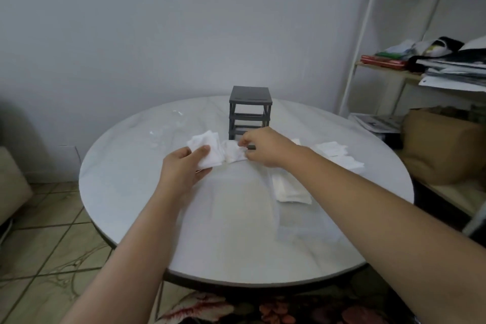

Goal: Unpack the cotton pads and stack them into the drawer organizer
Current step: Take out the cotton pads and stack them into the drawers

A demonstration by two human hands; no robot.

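A dark grey drawer organizer [249, 110] stands at the far middle of the round white table [236, 244], its frame open with no drawers showing in the upper slots. My left hand [184, 168] grips a stack of white square cotton pads [206, 147] between thumb and fingers. My right hand [263, 147] pinches another small bunch of cotton pads [232, 152] just in front of the organizer's bottom level. More pads lie in a pile [289, 189] under my right forearm and in a second pile [336, 155] at the right.
Crumpled clear plastic wrapping [168, 129] lies at the far left of the table, and a clear bag [289, 229] near the front right. A white shelf [420, 66] with papers and a brown cardboard box [441, 144] stand to the right.
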